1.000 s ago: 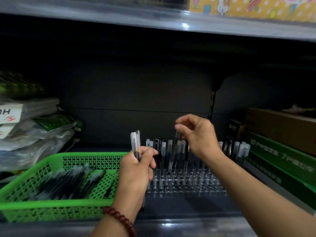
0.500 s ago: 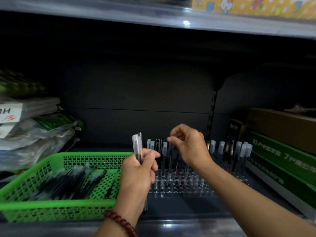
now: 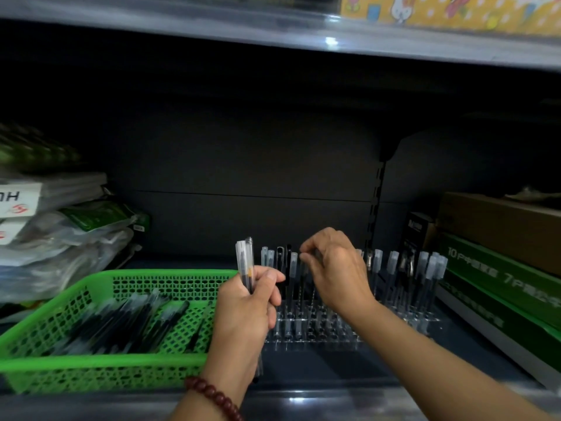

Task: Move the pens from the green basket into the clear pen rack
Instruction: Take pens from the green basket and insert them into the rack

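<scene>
Fingers of the right hand (image 3: 337,275) are pinching a seemingly light, slick pen (image 3: 312,294) near its cap, the left hand (image 3: 246,317) gripping spare pens (image 3: 246,265).

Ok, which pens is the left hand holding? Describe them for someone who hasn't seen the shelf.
Find the green basket on the left of the shelf. At its right end the left hand, bead bracelet at the wrist, grips a bundle of pens upright. Unlike the loose pens in the basket or those standing in the clear rack, these stick up from a fist, caps on top.
</scene>
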